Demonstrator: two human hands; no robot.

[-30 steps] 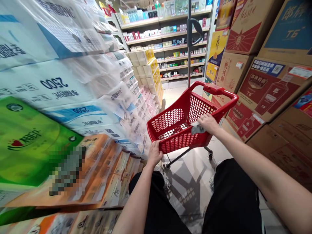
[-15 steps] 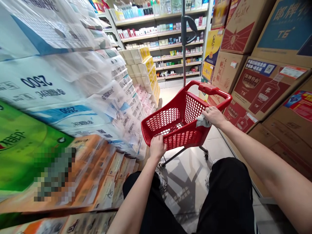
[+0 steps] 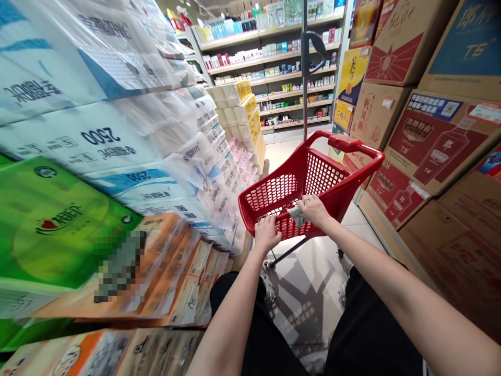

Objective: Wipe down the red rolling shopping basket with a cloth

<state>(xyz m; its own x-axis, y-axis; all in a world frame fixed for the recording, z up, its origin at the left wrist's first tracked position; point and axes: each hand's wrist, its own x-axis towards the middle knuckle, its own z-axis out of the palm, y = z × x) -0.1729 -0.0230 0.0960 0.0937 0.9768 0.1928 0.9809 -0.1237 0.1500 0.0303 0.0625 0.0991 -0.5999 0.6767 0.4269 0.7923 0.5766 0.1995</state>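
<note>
Both arms reach forward and down from the bottom edge of the view to a small red cart (image 3: 274,194) standing on the tiled floor (image 3: 309,292) of a narrow shop aisle.

The left arm comes up from the lower middle, nearly straight, with the wrist level. The left hand (image 3: 267,234) sits on the near rim of the cart, close to its left corner. Its fingers are curled over the rim and pressed closed around it, back of the hand up.

The right arm crosses in from the lower right corner, bent slightly at the elbow, with the forearm angled inward. The right hand (image 3: 314,209) rests on the same near rim, just beside the left hand and a little higher. Its fingers are bunched together, pinching a small crumpled grey-white cloth (image 3: 295,215) against the rim. The cloth pokes out at the thumb side of the hand, between the two hands.

The cart's mesh walls are tilted in the view, and its far handle edge is raised toward the right. Below the hands are the person's legs (image 3: 364,334) in black.

Along the left side of the aisle, wrapped packs of paper rolls (image 3: 117,146) are stacked high, close to the cart's left wall. Cardboard boxes (image 3: 430,136) are piled along the right side. Beyond the cart's far edge rises a thin grey pole (image 3: 304,94), and behind it stand shelves (image 3: 274,62) of small goods.
</note>
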